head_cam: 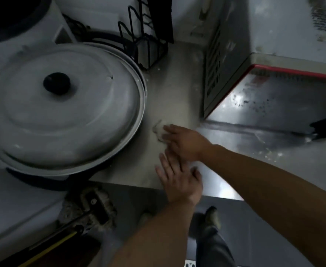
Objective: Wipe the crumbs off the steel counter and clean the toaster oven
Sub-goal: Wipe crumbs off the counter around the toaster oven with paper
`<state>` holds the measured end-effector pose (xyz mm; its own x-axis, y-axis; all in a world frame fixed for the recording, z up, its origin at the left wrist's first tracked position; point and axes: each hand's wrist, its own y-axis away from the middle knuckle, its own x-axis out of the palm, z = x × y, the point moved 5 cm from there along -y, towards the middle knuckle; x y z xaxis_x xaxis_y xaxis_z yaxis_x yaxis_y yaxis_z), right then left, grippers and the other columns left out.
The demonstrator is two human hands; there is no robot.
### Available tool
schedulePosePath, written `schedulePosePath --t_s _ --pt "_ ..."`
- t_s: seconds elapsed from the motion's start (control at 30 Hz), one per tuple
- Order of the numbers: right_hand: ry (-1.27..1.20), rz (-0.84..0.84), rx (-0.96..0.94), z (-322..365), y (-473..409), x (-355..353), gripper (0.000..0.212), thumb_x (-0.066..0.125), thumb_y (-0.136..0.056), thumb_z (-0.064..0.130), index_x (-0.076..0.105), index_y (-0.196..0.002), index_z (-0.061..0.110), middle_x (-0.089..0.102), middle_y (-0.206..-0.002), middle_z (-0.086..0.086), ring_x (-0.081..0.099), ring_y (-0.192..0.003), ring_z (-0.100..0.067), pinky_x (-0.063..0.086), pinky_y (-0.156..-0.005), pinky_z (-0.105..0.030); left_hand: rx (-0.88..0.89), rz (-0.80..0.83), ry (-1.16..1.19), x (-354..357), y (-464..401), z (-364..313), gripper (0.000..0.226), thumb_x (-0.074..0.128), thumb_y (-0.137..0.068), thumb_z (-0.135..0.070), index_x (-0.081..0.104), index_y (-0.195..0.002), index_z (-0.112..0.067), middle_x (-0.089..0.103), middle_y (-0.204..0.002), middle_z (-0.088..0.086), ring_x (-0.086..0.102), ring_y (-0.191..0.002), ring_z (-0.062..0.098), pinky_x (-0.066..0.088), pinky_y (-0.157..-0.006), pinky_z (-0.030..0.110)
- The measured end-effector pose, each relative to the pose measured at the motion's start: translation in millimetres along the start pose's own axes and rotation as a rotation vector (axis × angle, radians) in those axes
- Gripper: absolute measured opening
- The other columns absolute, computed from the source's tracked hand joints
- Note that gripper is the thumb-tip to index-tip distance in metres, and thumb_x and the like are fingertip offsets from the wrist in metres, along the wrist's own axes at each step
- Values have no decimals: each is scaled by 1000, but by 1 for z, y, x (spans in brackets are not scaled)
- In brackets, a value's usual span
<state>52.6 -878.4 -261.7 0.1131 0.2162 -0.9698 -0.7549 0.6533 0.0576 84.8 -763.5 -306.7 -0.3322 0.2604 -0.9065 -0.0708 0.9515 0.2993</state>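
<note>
The steel counter (173, 89) runs between a big lidded pot and the toaster oven (235, 54) at the right, whose door (273, 105) lies open and speckled with crumbs. My right hand (185, 143) presses a small crumpled whitish cloth (159, 131) onto the counter with fingers nearly straight. My left hand (179, 180) lies flat with spread fingers at the counter's front edge, just below the right hand. Pale crumbs (270, 154) lie on the steel to the right.
A wide pot with a grey lid and black knob (56, 83) fills the left. A black wire rack (146, 35) stands at the back. A mop head (89, 207) leans below the counter's edge; my shoe (213, 216) is on the floor.
</note>
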Motion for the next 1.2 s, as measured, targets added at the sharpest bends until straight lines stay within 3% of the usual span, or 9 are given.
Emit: schedulePosePath --t_s 0.1,0.17,0.3,0.37,0.47,0.7,0.87,0.97,1.2 --pt "-16 -40 202 -3 30 -12 45 32 -103 25 71 -114 5 66 -125 -9 58 -123 -30 46 -102 -37 128 14 -28 -17 -1 24 65 37 -91 -46 30 -153 -28 18 -163 11 8 -151 30 2 -120 52" --pt "-66 -16 380 -9 55 -10 42 33 -105 34 56 -138 21 43 -152 1 40 -140 -19 30 -111 -27 217 50 -83 -31 -7 36 61 34 -95 -42 28 -154 -29 18 -163 6 13 -151 26 6 -120 50" --pt "-137 -83 635 -12 106 -1 42 33 -104 39 57 -137 29 38 -153 9 36 -140 -8 14 -101 -5 282 -1 -144 -54 -27 60 52 28 -91 -36 58 -131 -21 41 -154 7 35 -141 30 30 -114 46" --pt "-169 -93 764 -7 130 6 51 30 -95 45 62 -132 29 46 -149 5 44 -136 -11 23 -102 -11 274 -146 -116 -70 -42 68 46 33 -86 -34 69 -109 -16 55 -141 8 48 -128 33 43 -103 45" --pt "-202 -156 812 5 161 14 47 38 -87 42 72 -117 28 61 -134 -2 63 -117 -21 40 -97 -26 283 -207 -123 -89 -62 75 43 38 -84 -33 68 -108 -14 56 -138 10 49 -127 33 45 -101 46" --pt "-273 -321 829 -5 161 13 38 48 -84 34 76 -107 21 71 -116 -4 71 -97 -24 41 -95 -20 243 -139 -174 -68 -89 70 56 51 -87 -30 52 -141 -16 37 -154 19 31 -143 36 24 -117 48" --pt "-307 -391 732 -13 112 -1 36 48 -90 34 72 -115 24 64 -129 -1 66 -109 -20 49 -98 -27 217 -31 -151 -65 -123 75 63 30 -95 -52 25 -155 -32 8 -165 7 11 -151 30 18 -120 51" --pt "-261 -480 682 -17 60 -18 31 52 -94 31 70 -119 22 61 -134 -2 61 -117 -20 36 -106 -23 186 21 -100 -62 -135 82 65 26 -98 -58 2 -156 -41 -19 -164 0 -8 -152 27 6 -122 49" --pt "-310 -511 724 -67 -70 -32 38 64 -82 13 69 -119 11 59 -134 -13 57 -121 -31 36 -105 -25 168 17 -63 -69 -135 79 68 31 -98 -57 -7 -153 -45 -25 -162 -2 -13 -151 22 -5 -122 40"
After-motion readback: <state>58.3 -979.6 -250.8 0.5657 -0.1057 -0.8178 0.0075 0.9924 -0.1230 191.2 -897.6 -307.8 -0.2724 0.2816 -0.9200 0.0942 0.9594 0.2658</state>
